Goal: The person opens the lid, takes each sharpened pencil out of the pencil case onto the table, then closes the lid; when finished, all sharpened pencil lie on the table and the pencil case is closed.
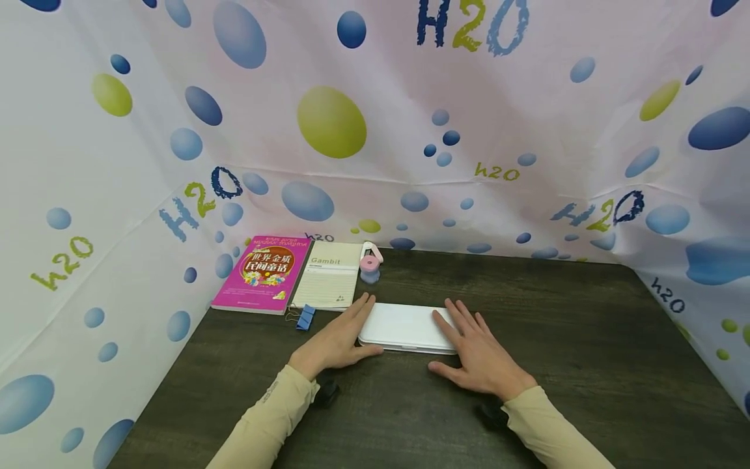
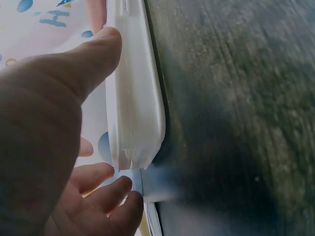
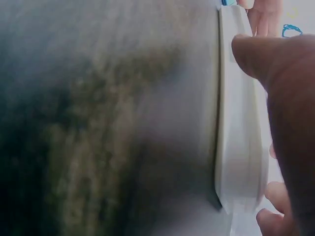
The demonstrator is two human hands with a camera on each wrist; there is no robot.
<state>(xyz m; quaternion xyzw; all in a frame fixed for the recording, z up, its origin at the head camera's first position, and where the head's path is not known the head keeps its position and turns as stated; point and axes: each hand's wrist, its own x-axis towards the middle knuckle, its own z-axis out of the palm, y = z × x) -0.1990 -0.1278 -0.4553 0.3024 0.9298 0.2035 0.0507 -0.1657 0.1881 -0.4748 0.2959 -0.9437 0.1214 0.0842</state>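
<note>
A flat white lidded case (image 1: pixel 407 327) lies closed on the dark table, its long front side toward me. My left hand (image 1: pixel 335 340) is at its left end, with fingers stretched along that end and the thumb by the front corner. My right hand (image 1: pixel 482 350) lies over the right end, fingers spread and nearly straight on the lid, the thumb in front of the case. In the left wrist view the rounded end and front seam of the case (image 2: pixel 140 98) show beside the thumb. The right wrist view shows its front side (image 3: pixel 239 123) below the thumb.
Back left on the table (image 1: pixel 586 339) are a pink book (image 1: pixel 263 277), a cream notebook (image 1: pixel 328 277) and a blue binder clip (image 1: pixel 305 318). A small pink and lilac object (image 1: pixel 370 266) stands at the notebook's right edge. A patterned curtain (image 1: pixel 404 130) hangs behind.
</note>
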